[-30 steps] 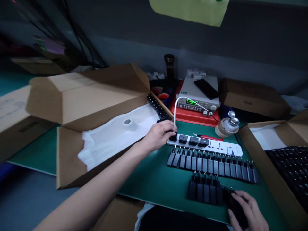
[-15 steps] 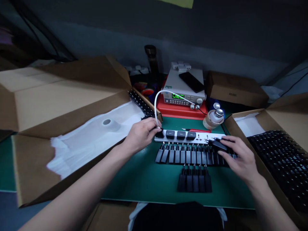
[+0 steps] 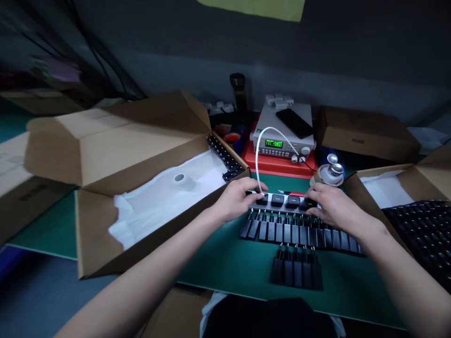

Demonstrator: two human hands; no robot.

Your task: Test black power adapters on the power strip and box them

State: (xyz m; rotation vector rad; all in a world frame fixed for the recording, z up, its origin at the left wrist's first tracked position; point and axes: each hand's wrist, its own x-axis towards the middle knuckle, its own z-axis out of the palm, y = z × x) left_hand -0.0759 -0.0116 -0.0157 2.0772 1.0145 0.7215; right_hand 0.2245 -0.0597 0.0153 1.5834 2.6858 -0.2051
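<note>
My left hand (image 3: 237,201) is closed in a pinch around the end of a white cable (image 3: 257,162), where it meets a black charger (image 3: 261,201) at the left of the white power strip (image 3: 273,208). Two more black chargers, one of them the middle charger (image 3: 277,200), stand in the strip's sockets. At the strip's right part, my right hand (image 3: 329,204) grips another black charger (image 3: 307,204) by its sides; its prongs are hidden. Below the strip lies a long row of black chargers (image 3: 278,232), prongs pointing away from me, with a shorter row (image 3: 298,273) nearer the edge.
An open carton (image 3: 102,263) with white foam sheet stands left; another carton (image 3: 366,188), full of chargers, stands right. Behind the strip are a test instrument (image 3: 275,151) on a red tray (image 3: 259,164), a phone (image 3: 294,123), a pump bottle (image 3: 331,174) and a red-handled knife (image 3: 294,193).
My right hand has brought its charger left and down onto the power strip. My left hand stays at the cable end. The instrument's display reads differently, and the camera view has shifted left.
</note>
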